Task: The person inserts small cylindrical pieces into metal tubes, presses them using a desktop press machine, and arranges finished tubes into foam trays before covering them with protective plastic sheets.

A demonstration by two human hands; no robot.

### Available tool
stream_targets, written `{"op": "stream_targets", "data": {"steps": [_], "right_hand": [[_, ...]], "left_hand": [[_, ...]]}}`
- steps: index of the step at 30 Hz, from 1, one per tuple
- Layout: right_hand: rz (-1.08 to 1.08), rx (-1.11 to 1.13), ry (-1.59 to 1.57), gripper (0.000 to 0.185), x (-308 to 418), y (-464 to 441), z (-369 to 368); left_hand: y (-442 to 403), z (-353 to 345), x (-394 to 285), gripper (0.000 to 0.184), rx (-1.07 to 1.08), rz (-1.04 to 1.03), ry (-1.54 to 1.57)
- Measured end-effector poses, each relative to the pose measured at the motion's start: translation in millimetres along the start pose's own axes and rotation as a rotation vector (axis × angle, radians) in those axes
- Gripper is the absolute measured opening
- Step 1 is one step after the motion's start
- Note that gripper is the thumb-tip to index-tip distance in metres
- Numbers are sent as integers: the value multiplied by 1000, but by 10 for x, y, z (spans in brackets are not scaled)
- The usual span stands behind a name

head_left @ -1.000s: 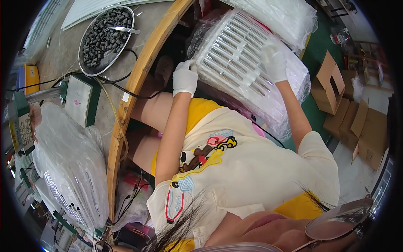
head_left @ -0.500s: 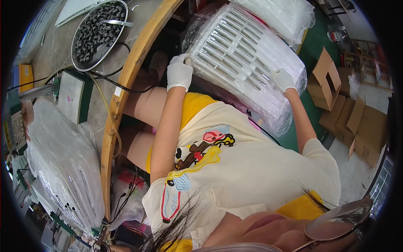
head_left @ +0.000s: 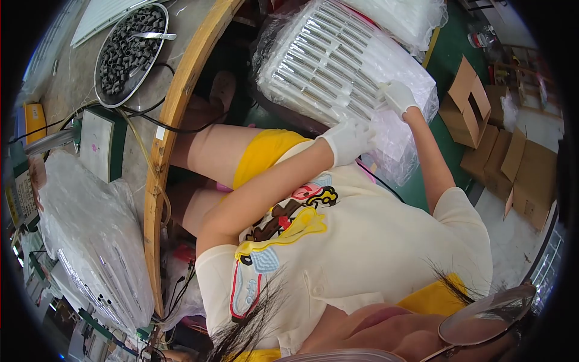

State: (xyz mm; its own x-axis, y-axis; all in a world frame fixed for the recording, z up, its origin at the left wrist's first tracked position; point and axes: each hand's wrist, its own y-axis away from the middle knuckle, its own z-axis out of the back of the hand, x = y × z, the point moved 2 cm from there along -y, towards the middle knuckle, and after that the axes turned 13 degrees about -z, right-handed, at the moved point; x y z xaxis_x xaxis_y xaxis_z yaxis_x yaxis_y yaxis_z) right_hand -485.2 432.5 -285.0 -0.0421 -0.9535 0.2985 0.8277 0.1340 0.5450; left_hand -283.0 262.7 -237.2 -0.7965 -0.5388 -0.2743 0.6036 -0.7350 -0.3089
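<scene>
A row of slim shiny metal tubes lies on a pack wrapped in clear film at the top of the view. A white, crinkled sheet of packing covers the pack's right end. My right hand, in a white glove, is at the tubes' right ends, its fingers curled together. My left hand, also gloved, is at the pack's near edge, close to the white sheet. Its fingers are bent inward, and I cannot make out what lies between them.
At left, a wooden-edged table carries an oval metal tray of small dark tube pieces and a spoon. Below it are a green-sided box and bagged metal rods. Cardboard boxes stand at right.
My left hand has left the pack's left corner and moved right and nearer to my body. My right hand has shifted slightly up and left. The white sheet's near part looks more bunched.
</scene>
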Motion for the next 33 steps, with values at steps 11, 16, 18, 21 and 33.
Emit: {"op": "stream_targets", "data": {"steps": [11, 16, 18, 21, 33], "right_hand": [[-156, 80, 280, 43, -457, 400, 367], [-232, 33, 327, 45, -540, 424, 338], [-252, 51, 325, 55, -502, 496, 344], [-226, 54, 339, 57, -371, 583, 399], [-159, 56, 470, 52, -356, 531, 402]], "left_hand": [[-649, -42, 305, 49, -229, 88, -105], [-664, -411, 607, 77, 197, 255, -267], [-566, -456, 691, 79, 187, 269, -194], [-471, -389, 735, 81, 179, 285, -135], [-368, -157, 753, 91, 99, 320, -182]]}}
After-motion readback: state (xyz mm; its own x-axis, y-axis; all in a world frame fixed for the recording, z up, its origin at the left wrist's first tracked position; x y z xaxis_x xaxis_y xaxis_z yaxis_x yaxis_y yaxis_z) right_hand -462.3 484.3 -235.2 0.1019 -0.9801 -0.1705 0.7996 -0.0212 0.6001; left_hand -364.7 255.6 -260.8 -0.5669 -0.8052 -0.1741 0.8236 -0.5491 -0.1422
